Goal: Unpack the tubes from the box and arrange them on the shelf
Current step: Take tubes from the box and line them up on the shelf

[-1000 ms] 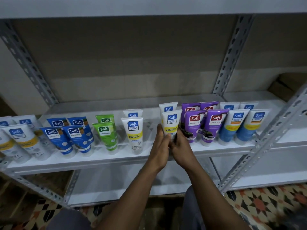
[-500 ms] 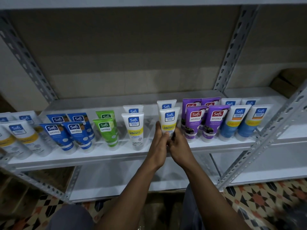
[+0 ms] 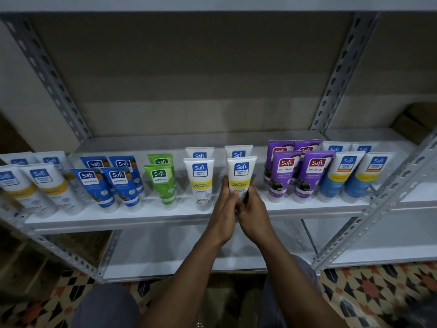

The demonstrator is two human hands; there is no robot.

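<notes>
Patterned floor tiles (image 3: 369, 290) fill the bottom of the view: cream, black and orange-red shapes set in stars and diamonds (sharpest at the lower right, blurred toward the corner). The same pattern shows at the lower left. Behind the shelf (image 3: 142, 217) stands a tan back wall (image 3: 189, 74), dim and marked with broad horizontal bands, the lowest band paler than those above. To its left a plain whitish wall (image 3: 21, 98) meets it. Low on the left, under the shelf's end, sits a wooden slatted frame (image 3: 23, 261) in shadow; what it is cannot be told.
</notes>
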